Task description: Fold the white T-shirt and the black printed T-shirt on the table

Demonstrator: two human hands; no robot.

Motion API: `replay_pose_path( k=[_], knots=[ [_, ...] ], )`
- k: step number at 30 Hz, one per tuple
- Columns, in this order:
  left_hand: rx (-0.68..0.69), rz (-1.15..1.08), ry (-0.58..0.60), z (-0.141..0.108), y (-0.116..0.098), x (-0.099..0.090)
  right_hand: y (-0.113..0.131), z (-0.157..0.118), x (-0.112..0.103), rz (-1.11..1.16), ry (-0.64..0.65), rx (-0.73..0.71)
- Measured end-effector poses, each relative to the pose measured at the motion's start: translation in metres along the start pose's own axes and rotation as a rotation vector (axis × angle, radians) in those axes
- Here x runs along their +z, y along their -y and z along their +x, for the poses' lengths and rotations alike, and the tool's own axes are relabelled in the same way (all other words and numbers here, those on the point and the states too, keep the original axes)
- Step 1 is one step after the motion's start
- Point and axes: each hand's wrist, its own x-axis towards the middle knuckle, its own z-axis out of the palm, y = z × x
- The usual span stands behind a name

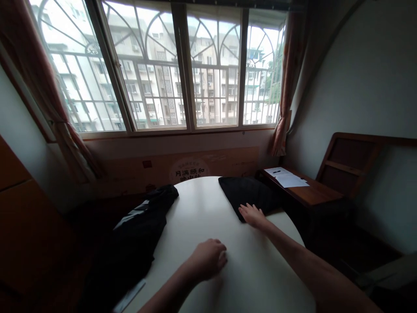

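Note:
My right hand lies with fingers stretched out over the near corner of a black folded cloth, which may be a garment. This cloth rests at the far right of a white rounded table and hangs past its edge. Closer to me, my left hand is over the middle of the table with its fingers curled closed. A small pale spot shows at those fingers; what they hold, if anything, is hidden. Along the table's left side lies a black garment with white-grey patches, drooping over the edge.
On the right, a brown wooden bench carries white papers with a dark pen-like object. A wide barred window with pink curtains stands behind the table. A wooden cabinet is at the left.

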Motion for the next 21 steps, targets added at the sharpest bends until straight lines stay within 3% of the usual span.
replay_pose_path(
  k=[2,5,8,11,14,21],
  knots=[
    [-0.135,-0.003,-0.121,0.001,0.017,0.0,0.019,-0.011,0.003,0.091,-0.073,-0.027],
    [-0.278,-0.014,-0.319,0.006,0.041,0.007,0.051,-0.026,0.02,0.397,-0.198,-0.209],
    [-0.366,-0.039,-0.45,0.009,0.06,0.017,0.082,-0.037,0.046,0.696,-0.139,-0.23],
    [-0.406,-0.093,-0.552,0.011,0.075,0.025,0.1,-0.042,0.07,0.729,-0.057,-0.189],
    [-0.386,-0.167,-0.629,0.012,0.086,0.028,0.104,-0.046,0.082,0.735,-0.056,-0.234],
    [-0.347,-0.296,-0.734,0.011,0.098,0.031,0.093,-0.049,0.088,0.698,-0.095,-0.339]
  ],
)
